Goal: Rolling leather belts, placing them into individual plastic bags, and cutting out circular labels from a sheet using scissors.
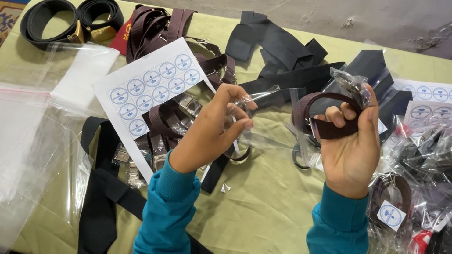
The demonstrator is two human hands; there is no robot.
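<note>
Belt [326,123], brown and coiled, sits in the right hand [349,149], raised above the middle of the table [260,214]. Fingers are curled tight around the coil; the thumb presses its outer turn. A metal ring [299,157] hangs just below the coil at the hand's inner side.

Left hand [215,122] is partly closed, fingertips pinching the edge of a clear bag [268,116] that stretches across the gap to the coil. The bag's crumpled mouth rises above the right hand's knuckles. Whether the coil has entered the bag cannot be told.

Both forearms wear teal sleeves [170,216] and come up from the near edge.

Between and below the wrists the green table surface is bare; this is the only open room on it.

Left of the left hand: loose brown belts with buckles [168,123], partly under a white sticker sheet [148,91] lying tilted. A black strap [102,198] runs from there to the near edge and under the left sleeve. Further left, flat clear bags [5,150] overlap and overhang the table's left and near edges.

Far side: two black coiled belts [68,21] at the left corner, a brown pile [156,28] beside them, black straps [277,46] at centre.

Right of the right hand: bagged belts [448,203] with round stickers, heaped to the right edge, more sticker sheets [436,93] behind them.
</note>
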